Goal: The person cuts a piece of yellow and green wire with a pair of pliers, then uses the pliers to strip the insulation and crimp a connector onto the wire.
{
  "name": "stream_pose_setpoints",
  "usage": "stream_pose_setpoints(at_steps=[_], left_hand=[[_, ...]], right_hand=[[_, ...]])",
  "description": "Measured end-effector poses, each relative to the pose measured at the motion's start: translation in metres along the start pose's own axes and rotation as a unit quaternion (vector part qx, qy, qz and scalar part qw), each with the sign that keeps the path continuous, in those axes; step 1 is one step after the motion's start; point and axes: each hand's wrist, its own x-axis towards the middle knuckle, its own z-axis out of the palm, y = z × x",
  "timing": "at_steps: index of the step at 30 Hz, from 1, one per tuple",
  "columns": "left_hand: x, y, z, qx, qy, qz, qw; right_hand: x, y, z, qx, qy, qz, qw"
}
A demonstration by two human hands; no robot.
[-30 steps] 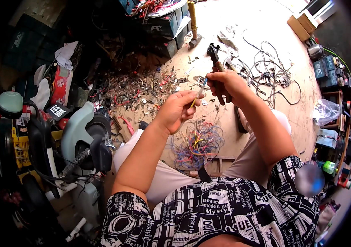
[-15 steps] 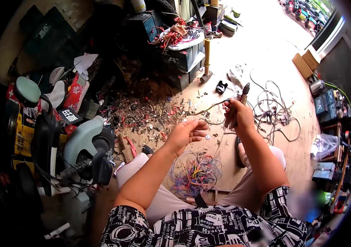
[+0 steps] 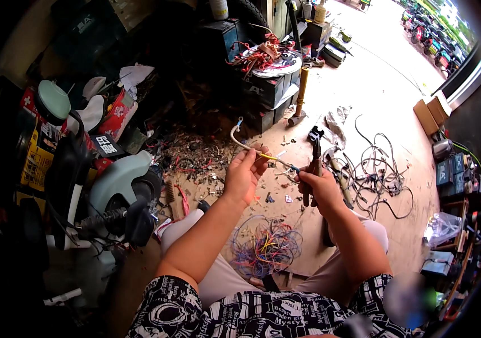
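A short length of cable [image 3: 241, 143], pale-sheathed with a yellow stretch and a metal lug at its far end, runs between my two hands. My left hand [image 3: 241, 179] pinches it near the middle with thumb and fingers. The fingers of my right hand [image 3: 320, 188] are closed round the handles of a pair of pliers [image 3: 316, 152], whose jaws point away from me. The cable's other end meets the thumb of that hand; whether it is gripped there I cannot tell. A tangle of thin coloured wires [image 3: 268, 248] lies on the floor between my legs.
Scraps and small debris [image 3: 195, 152] cover the floor ahead left. Beyond stand batteries [image 3: 266, 87] and a hammer [image 3: 298, 115] with its handle up. Dark cable [image 3: 387, 194] lies looped at right, beside shelves of parts [image 3: 449, 242]. Scooter parts [image 3: 119, 188] crowd the left.
My left hand, earlier apart from the cable with loose fingers, now pinches it. The cable is stretched across between my hands, and the right hand has lowered slightly with the pliers.
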Motion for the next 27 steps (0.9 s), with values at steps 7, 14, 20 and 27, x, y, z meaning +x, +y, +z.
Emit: stream_pose_setpoints(at_steps=[7, 14, 20, 27], left_hand=[[0.003, 0.01, 0.0, 0.045, -0.027, 0.036, 0.998], [0.001, 0.008, -0.006, 0.063, -0.048, 0.042, 0.996], [-0.002, 0.007, -0.005, 0.083, -0.076, 0.038, 0.993], [-0.013, -0.01, 0.006, 0.206, -0.125, -0.004, 0.97]], right_hand=[[0.002, 0.005, 0.003, -0.058, -0.033, 0.001, 0.998], [0.002, 0.012, 0.004, -0.083, -0.03, 0.014, 0.996], [0.0, 0.002, 0.0, -0.094, -0.031, 0.01, 0.995], [0.01, -0.015, -0.017, 0.005, 0.017, -0.056, 0.998]])
